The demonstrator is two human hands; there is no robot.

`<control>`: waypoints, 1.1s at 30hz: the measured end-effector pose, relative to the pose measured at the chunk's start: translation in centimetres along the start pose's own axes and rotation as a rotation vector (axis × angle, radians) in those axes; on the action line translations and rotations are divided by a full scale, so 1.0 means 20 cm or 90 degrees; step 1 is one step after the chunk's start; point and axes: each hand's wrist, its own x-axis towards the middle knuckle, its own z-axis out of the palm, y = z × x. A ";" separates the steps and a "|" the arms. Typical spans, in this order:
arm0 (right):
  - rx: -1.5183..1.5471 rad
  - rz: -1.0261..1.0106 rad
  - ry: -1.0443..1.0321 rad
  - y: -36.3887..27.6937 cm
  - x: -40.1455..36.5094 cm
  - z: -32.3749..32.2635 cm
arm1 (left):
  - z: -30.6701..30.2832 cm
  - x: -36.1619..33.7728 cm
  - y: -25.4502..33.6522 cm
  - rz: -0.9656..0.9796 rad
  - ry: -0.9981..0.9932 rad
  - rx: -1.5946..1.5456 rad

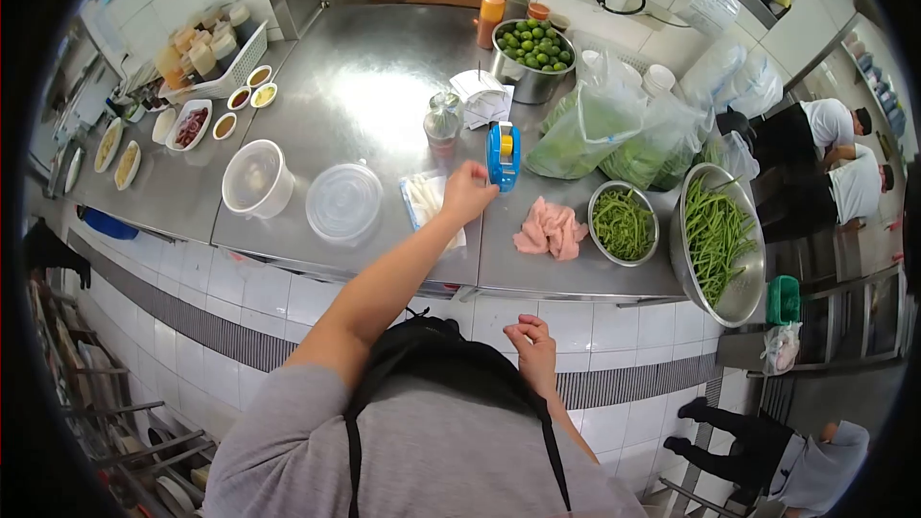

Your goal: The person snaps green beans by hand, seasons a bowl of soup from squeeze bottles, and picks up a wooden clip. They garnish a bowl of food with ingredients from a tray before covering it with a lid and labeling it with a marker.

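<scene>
My left hand (468, 193) reaches over the steel counter, its fingers closed at the left side of a blue tape dispenser (504, 159). Under and beside that wrist lies a plastic packet with white contents (425, 200). A clear bottle (442, 123) with a plastic-wrapped top stands behind the hand, near white paper slips (483, 99). In front of my body, below the counter edge, my right hand (533, 349) is held with fingers curled toward the thumb. Whatever it may pinch is too small to make out. A crumpled pink cloth (551, 228) rests right of the dispenser.
Right: a bowl of chopped greens (624, 223), a colander of green beans (718, 240), bags of greens (587, 129). Behind: a pot of limes (532, 50). Left: a lidded tub (258, 179), a round lid (343, 203), a sauce-bottle basket (251, 59). Several people work at far right.
</scene>
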 end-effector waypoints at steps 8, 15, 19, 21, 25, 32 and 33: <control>-0.029 -0.036 -0.020 0.06 0.02 -0.01 | 0.07 -0.02 0.09 0.178 0.126 0.134; -0.031 -0.033 0.033 0.07 0.05 -0.04 | 0.09 0.05 0.10 0.159 0.084 0.185; -0.029 -0.034 0.005 0.06 0.08 -0.03 | 0.04 0.11 0.13 0.146 -0.017 0.240; 0.021 0.020 0.007 0.14 0.12 -0.04 | 0.00 0.17 0.11 0.132 -0.121 0.202; 0.159 0.013 0.014 -0.04 0.13 0.09 | -0.35 0.09 0.26 0.181 0.035 -0.037; 0.086 -0.162 -0.291 -0.55 0.61 0.83 | -1.66 -0.31 0.10 -0.105 0.372 -0.354; 0.058 -0.182 -0.359 -0.61 0.72 0.99 | -1.81 -0.34 0.02 -0.102 0.430 -0.331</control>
